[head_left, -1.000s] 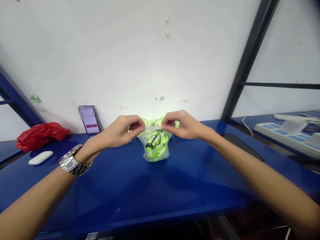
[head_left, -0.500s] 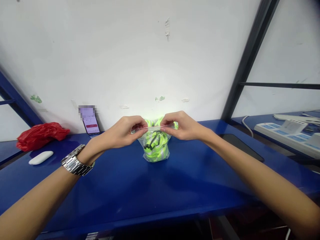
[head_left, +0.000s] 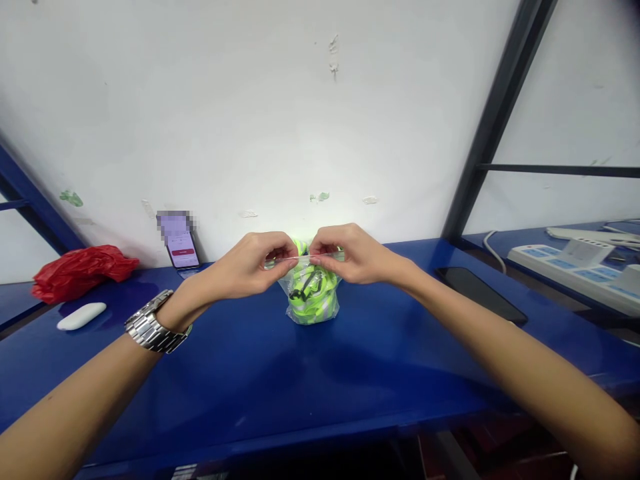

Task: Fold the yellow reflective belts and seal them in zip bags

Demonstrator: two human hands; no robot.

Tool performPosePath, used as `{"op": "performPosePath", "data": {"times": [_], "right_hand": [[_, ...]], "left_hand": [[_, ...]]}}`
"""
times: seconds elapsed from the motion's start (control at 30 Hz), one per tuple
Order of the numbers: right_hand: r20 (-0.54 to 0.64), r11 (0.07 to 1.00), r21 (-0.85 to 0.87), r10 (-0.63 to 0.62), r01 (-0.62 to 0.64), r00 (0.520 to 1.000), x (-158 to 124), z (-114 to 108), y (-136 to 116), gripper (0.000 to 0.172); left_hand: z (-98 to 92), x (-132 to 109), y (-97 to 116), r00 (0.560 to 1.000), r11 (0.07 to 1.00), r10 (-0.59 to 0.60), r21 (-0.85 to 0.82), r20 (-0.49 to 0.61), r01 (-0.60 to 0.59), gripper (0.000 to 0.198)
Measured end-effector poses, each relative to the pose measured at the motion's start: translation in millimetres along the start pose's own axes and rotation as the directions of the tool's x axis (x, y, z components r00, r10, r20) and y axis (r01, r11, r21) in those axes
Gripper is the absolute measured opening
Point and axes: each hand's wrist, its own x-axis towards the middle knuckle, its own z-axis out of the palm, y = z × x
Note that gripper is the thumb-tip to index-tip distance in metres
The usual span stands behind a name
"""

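Observation:
A clear plastic zip bag stands on the blue table, its top edge level with my fingers. Inside it is a bundle of neon yellow-green fabric with pale grey strips and a black strap or clip. My left hand pinches the left part of the bag's top edge between thumb and fingers. Close beside it, my right hand pinches the same edge further right, only a small gap apart. More of the yellow-green fabric shows behind my hands.
At the left lie a crumpled red plastic bag and a white rounded object. A phone leans upright against the wall. To the right are a dark flat phone and white power strips behind a dark metal post.
My right hand has slid left along the bag's top edge, closer to my left hand. The left hand stays nearly in place, and the bag has hardly moved.

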Motion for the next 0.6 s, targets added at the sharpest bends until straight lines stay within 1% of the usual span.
{"op": "performPosePath", "data": {"times": [0.1,0.2,0.33,0.47,0.6], "right_hand": [[0.005,0.999,-0.036,0.002,-0.002,1.000,0.8,2.4,-1.0,0.007],[0.002,0.998,-0.069,-0.006,0.006,1.000,1.8,3.9,-2.0,0.009],[0.002,0.999,-0.046,0.008,-0.008,1.000,1.2,0.2,-3.9,0.005],[-0.009,0.998,-0.043,0.050,-0.051,0.999,-1.5,-5.0,-3.4,0.005],[-0.018,0.998,-0.050,0.036,-0.037,0.999,-3.3,-4.9,-0.7,0.008]], "left_hand": [[0.6,1.4,2.5,1.000,1.000,0.008,-0.007,0.019,-0.008,0.014],[0.5,2.1,4.5,1.000,0.999,0.020,0.042,0.013,-0.020,0.015],[-0.3,0.2,3.0,0.999,0.995,0.035,0.097,-0.005,-0.034,0.015],[0.6,-2.7,-1.8,0.999,0.991,0.042,0.131,-0.015,-0.039,0.015],[2.7,-4.2,-4.7,0.997,0.982,0.073,0.173,-0.013,-0.070,0.013]]}}
